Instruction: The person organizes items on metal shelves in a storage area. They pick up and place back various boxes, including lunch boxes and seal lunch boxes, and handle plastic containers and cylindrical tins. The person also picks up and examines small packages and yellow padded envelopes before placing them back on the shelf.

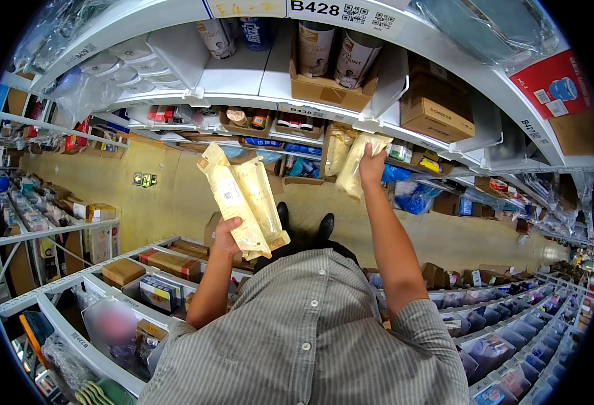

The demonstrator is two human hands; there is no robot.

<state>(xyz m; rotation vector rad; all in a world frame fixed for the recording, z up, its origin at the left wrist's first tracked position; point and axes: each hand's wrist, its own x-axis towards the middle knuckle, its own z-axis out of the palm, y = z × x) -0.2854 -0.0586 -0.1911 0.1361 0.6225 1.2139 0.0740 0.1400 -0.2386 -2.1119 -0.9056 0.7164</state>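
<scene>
Two long pale-yellow plastic packages are gripped in my left hand [227, 236], in front of my left side. The nearer package [233, 202] bears a white label with a printed code; the other package [261, 200] lies partly behind it. My right hand [372, 164] reaches forward to the shelf and grips another pale-yellow package [356, 162]. More of the same packaging [338, 149] stands just left of it, inside an open cardboard box [326, 147]. What the packages contain cannot be made out.
Above the reach, a white metal shelf [231, 76] carries spray cans in a cardboard tray [331, 93] and a brown carton [437, 119]. Behind me stand racks with plastic bins [497, 347] and small boxes [160, 292]. A yellowish aisle floor [175, 202] runs between the racks.
</scene>
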